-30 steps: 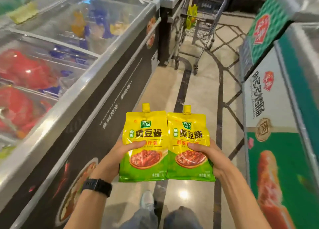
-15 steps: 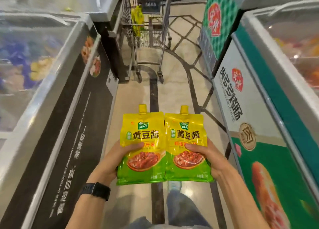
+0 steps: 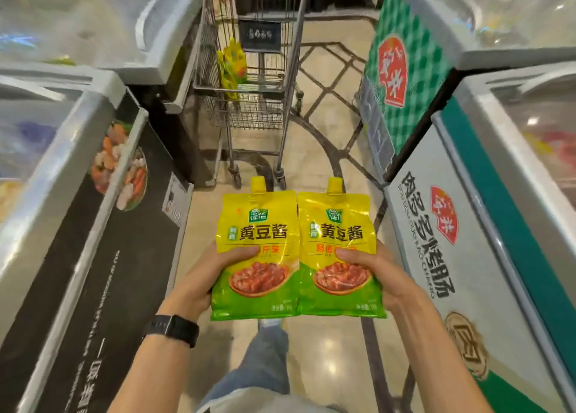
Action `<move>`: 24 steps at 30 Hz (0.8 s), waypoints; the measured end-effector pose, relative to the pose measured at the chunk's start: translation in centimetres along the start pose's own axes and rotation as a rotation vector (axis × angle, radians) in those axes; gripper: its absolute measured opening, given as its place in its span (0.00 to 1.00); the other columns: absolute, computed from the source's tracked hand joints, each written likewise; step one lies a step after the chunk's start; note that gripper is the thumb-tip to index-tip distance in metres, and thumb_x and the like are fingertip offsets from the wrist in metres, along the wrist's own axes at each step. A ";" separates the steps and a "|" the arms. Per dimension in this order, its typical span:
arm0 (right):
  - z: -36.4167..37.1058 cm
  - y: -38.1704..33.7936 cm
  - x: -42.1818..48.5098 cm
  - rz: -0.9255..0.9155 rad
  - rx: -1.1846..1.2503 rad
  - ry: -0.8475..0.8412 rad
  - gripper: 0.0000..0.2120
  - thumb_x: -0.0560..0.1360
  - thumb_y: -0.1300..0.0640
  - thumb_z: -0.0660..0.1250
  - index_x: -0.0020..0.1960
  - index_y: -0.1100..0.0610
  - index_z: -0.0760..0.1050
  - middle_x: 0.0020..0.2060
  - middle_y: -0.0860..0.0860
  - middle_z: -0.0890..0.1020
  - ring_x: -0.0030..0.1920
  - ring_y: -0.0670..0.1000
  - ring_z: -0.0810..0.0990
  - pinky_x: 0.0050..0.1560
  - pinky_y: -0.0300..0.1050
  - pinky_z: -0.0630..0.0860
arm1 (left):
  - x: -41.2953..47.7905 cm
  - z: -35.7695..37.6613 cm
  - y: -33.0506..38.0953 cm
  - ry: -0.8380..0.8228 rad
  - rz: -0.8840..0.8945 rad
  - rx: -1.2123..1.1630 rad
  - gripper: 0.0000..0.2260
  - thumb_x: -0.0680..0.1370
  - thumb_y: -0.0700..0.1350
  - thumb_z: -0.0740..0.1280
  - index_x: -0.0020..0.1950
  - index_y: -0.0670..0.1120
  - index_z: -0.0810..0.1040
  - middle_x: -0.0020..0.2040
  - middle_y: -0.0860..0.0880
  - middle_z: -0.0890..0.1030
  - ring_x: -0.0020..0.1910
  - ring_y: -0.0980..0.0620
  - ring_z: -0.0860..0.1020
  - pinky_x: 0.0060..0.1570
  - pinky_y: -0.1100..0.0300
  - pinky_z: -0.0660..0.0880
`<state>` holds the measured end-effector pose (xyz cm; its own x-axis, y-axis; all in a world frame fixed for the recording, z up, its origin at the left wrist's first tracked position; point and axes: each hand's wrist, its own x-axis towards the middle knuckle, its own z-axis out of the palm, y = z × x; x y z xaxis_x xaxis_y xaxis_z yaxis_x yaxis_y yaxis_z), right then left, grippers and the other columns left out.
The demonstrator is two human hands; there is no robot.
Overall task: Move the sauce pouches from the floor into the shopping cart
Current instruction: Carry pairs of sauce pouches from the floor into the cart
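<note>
- now the left hand (image 3: 209,275) grips the left pouch (image 3: 258,225), the right hand (image 3: 378,272) the right pouch (image 3: 338,225).
- slick film may slip from the thumbs before reaching the shopping cart (image 3: 291,79).

A narrow shop aisle runs ahead over a glossy beige floor (image 3: 318,175) inlaid with dark curved and crossing lines, with overhead light glinting off it. On the left stands a chest freezer (image 3: 93,256) with a black side panel showing pictured vegetables and white lettering. Its glass lid (image 3: 31,138) covers blurred, perhaps packaged, goods. On the right is a white-and-green freezer (image 3: 436,272) with red logos, and beyond it a green checked cabinet (image 3: 414,101).
</note>
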<state>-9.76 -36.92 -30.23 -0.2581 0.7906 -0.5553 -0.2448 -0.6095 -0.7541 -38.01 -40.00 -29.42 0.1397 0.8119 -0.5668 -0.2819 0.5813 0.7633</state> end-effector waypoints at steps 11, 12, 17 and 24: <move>-0.8 -15.3 17.5 -0.021 0.036 0.110 0.56 0.40 0.55 0.87 0.66 0.58 0.72 0.53 0.61 0.85 0.49 0.63 0.85 0.41 0.55 0.82 | 20.6 1.3 16.8 -0.113 -0.046 0.002 0.47 0.50 0.50 0.87 0.67 0.43 0.78 0.60 0.38 0.83 0.55 0.38 0.84 0.51 0.48 0.83; -1.4 -16.4 19.2 -0.020 0.047 0.111 0.57 0.39 0.55 0.87 0.67 0.58 0.72 0.52 0.61 0.85 0.48 0.63 0.85 0.40 0.55 0.82 | 22.4 1.6 17.8 -0.119 -0.053 -0.003 0.46 0.50 0.49 0.87 0.66 0.43 0.78 0.60 0.38 0.84 0.55 0.38 0.84 0.50 0.48 0.83; -4.7 -22.8 28.5 0.019 0.051 0.050 0.55 0.38 0.56 0.87 0.64 0.56 0.73 0.52 0.60 0.85 0.48 0.63 0.85 0.43 0.59 0.83 | 31.8 3.9 21.9 -0.075 -0.064 -0.036 0.48 0.51 0.49 0.87 0.69 0.43 0.76 0.60 0.38 0.83 0.57 0.37 0.83 0.56 0.45 0.81; -6.9 -34.6 41.3 0.028 -0.137 -0.045 0.46 0.47 0.56 0.86 0.63 0.56 0.74 0.50 0.55 0.86 0.49 0.56 0.86 0.44 0.50 0.82 | 42.5 6.6 27.8 0.101 0.052 -0.058 0.43 0.41 0.54 0.87 0.55 0.47 0.84 0.55 0.40 0.86 0.47 0.42 0.86 0.42 0.54 0.84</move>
<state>-5.54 17.26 -29.48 -0.3051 0.7680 -0.5631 -0.1078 -0.6153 -0.7809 -33.58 11.01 -30.27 0.0280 0.8299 -0.5573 -0.3410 0.5320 0.7751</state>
